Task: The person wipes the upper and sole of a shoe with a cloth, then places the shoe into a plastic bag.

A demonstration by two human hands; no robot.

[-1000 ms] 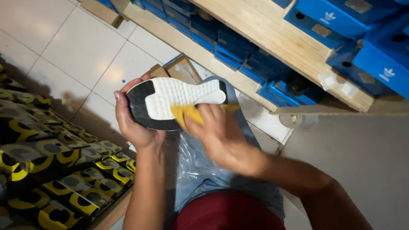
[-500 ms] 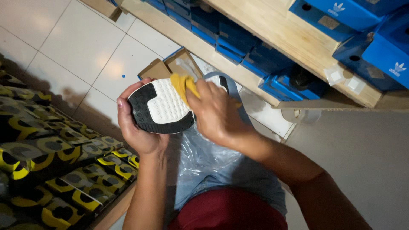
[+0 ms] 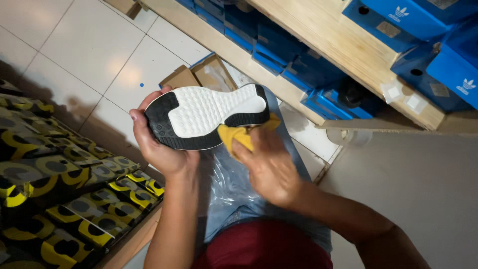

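Since half a second ago, the yellow cloth (image 3: 241, 137) has been carried from the upper middle of the sole down to its lower edge, and the shoe (image 3: 206, 117) has been turned so that its sole lies more lengthwise across the view. The shoe is held sole-up by the left hand (image 3: 160, 149), whose fingers are curled round the heel end and whose palm is closed under the upper, so that a firm grip on the shoe is shown. The cloth is pinched and bunched in the right hand (image 3: 271, 167), which is closed on it and pressed against the black rim of the sole near the forefoot. The sole is white and pebbled, with black rubber at heel and toe. Beneath the hands, a clear plastic sheet (image 3: 231, 187) is spread over the lap. Open brown cardboard boxes (image 3: 199, 74) are seen on the tiled floor (image 3: 89, 45) just beyond the shoe. Blue shoeboxes (image 3: 279, 42) are stacked under a wooden shelf (image 3: 318, 25), and yellow-and-black printed boxes (image 3: 59, 184) are packed at the left.
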